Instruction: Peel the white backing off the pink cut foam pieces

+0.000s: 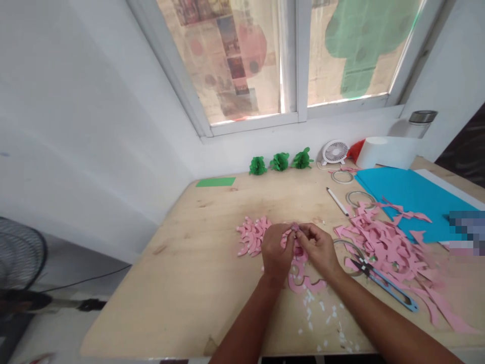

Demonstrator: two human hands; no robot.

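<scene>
My left hand (pixel 278 251) and right hand (pixel 320 248) meet left of the blue snips (pixel 368 269), forearms (pixel 248 319) stretched forward, fingers (pixel 316 233) pinched almost closed, both gripping a small pink piece (pixel 295 227). Wood table (pixel 166 273) underneath; snips lie on it, pink scraps (pixel 390 242) heaped against their far side. Blue sheet (pixel 413 192) and white fan (pixel 335 151) sit beyond the snips, window (pixel 242 55) well past and above them.

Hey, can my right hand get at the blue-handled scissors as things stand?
Probably yes: nothing seems to cover the scissors' handle, beside your right forearm, though your right hand looks busy pinching a small pink piece.
</scene>
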